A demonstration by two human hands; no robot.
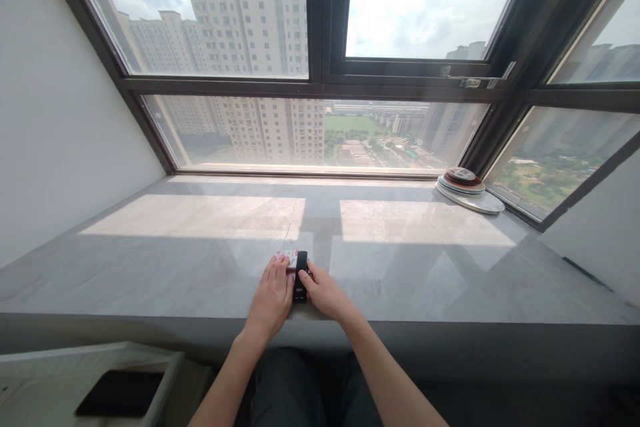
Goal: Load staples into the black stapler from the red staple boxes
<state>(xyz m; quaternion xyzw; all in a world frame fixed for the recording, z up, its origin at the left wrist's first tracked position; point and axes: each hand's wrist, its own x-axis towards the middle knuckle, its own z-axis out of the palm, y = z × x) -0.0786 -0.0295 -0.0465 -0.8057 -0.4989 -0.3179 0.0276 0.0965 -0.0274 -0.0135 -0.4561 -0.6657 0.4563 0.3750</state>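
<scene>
A black stapler (pixel 300 280) stands lengthwise on the grey stone windowsill, close to its front edge. My right hand (pixel 323 290) is closed around its right side, the thumb on top. Just left of it, my left hand (pixel 273 290) lies over a small red-and-white printed packet (pixel 287 255), fingers close together and bent down onto it. Most of the packet is hidden under those fingers; its far edge shows beyond them, touching or very near the stapler. I cannot tell whether it is a box or folded paper.
The windowsill (pixel 175 273) runs across below dark-framed windows. A stack of round plates or lids (pixel 467 190) sits at its far right corner. At lower left, a black flat device (pixel 120 393) lies on a white piece of furniture (pixel 45 370). A white wall (pixel 65 113) bounds the left.
</scene>
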